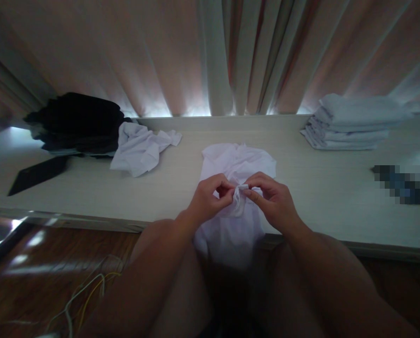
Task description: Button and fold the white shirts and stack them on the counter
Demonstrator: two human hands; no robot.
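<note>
A white shirt (238,159) lies over the pale ledge, its lower part hanging down over the front edge between my knees. My left hand (213,195) pinches a small raised fold of the shirt from the left, thumb against fingertips. From the right, my right hand (271,195) grips the same fold between thumb and fingers. The two sets of fingertips almost meet around it. Whether a button sits in the fold is too small to make out.
A stack of dark folded clothes (79,122) stands at the left, with a crumpled white garment (139,148) beside it and a flat black object (37,176) in front. Folded white clothes (354,122) are piled at the right. Curtains (160,56) hang behind; cables (85,295) lie on the floor.
</note>
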